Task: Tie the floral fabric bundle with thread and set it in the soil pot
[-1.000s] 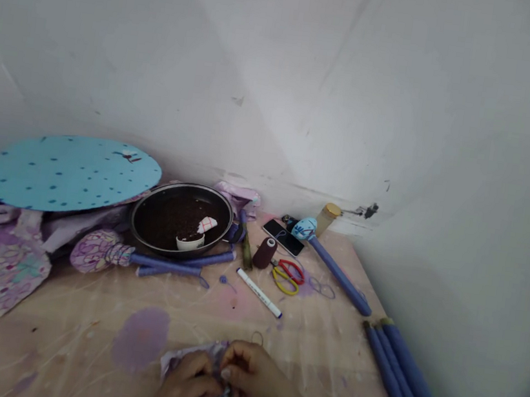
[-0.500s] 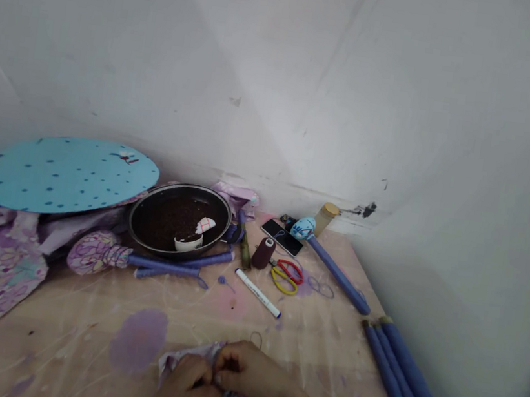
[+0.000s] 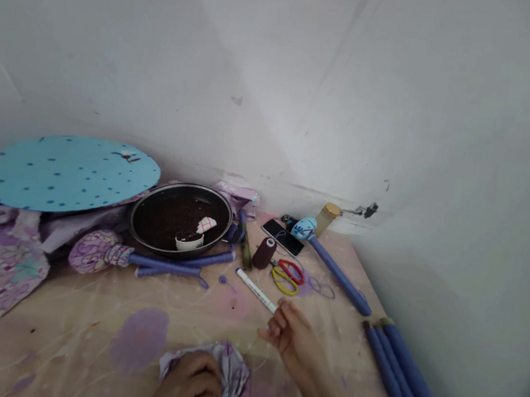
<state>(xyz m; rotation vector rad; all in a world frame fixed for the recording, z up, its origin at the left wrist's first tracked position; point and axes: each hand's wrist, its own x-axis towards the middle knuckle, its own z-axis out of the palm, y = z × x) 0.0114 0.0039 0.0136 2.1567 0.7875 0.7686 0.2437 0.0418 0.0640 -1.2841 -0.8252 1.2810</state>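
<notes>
A gathered piece of purple floral cloth (image 3: 235, 377) lies at the near edge of the table, with my left hand (image 3: 194, 384) closed on it. Up and to the right of the cloth is my right hand (image 3: 290, 342), fingers curled, its fingertips by the lower end of a white marker (image 3: 253, 287). Whether it pinches anything, such as a thread, is too small to make out. Beyond the marker lie red and yellow scissors (image 3: 286, 276) and a dark maroon thread spool (image 3: 264, 253).
A black pan (image 3: 131, 223) holds dark contents and white broken pieces. A blue dotted oval board (image 3: 73, 173) rests on cloth at the left. A phone (image 3: 283, 237), a jar (image 3: 327, 218) and purple-wrapped sticks (image 3: 416, 388) lie toward the right.
My right hand has left the cloth and moved up and right to the marker's lower end. My left hand stays on the cloth, more of which now shows.
</notes>
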